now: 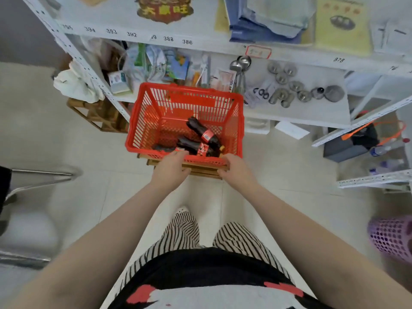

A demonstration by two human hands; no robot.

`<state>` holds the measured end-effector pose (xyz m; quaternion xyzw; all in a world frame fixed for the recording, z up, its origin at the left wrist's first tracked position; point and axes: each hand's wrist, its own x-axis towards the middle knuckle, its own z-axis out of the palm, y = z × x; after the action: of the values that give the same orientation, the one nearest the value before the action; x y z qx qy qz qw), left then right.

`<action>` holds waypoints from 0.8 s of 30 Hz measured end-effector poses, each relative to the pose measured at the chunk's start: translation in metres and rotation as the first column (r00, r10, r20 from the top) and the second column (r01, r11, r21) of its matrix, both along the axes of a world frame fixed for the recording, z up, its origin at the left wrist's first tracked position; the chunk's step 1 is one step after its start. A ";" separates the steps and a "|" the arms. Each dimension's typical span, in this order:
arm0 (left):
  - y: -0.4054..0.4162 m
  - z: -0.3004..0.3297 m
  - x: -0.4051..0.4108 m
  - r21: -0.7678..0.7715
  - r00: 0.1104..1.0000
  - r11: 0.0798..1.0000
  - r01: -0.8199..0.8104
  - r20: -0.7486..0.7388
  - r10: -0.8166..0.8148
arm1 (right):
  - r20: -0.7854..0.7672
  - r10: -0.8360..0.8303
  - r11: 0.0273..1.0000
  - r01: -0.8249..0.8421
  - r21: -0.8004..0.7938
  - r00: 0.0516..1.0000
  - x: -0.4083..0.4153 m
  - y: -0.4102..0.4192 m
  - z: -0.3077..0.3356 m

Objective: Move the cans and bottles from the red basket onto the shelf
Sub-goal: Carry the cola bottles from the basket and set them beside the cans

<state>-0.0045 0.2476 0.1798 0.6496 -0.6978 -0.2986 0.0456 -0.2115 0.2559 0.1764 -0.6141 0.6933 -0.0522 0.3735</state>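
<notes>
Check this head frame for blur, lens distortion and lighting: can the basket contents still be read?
Head view: strong wide-angle bending, the shelf edges curve; soft motion blur overall, worst at the borders; light is even and diffuse, no hard shadows or glare. The dark bottles in the red basket stay readable, though their labels smear. Left hand and right hand rest at its near rim.

The near wall of the red basket (156, 150) hides part of a third cola bottle (163, 148) inside. The purple basket (392, 239), far right of it, is cut off and blurred.
</notes>
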 end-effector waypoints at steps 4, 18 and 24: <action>-0.053 -0.009 0.028 0.054 1.000 0.999 -0.007 -0.002 0.007 | 0.091 -0.177 0.983 0.172 0.063 0.980 0.019 -0.034 -0.014; -0.186 -0.117 0.037 0.226 0.999 0.973 0.042 0.022 -0.048 | 0.091 -0.467 0.842 0.411 0.348 0.880 0.027 -0.156 -0.127; -0.249 -0.174 0.005 0.252 0.973 0.943 0.219 0.011 -0.229 | 0.170 -0.898 0.423 0.687 0.591 0.406 0.048 -0.162 -0.171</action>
<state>0.0003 -0.0013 0.0054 0.5727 -0.7247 -0.3738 -0.0845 -0.1631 0.0937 0.0050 -0.0624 0.7839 -0.2187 0.5778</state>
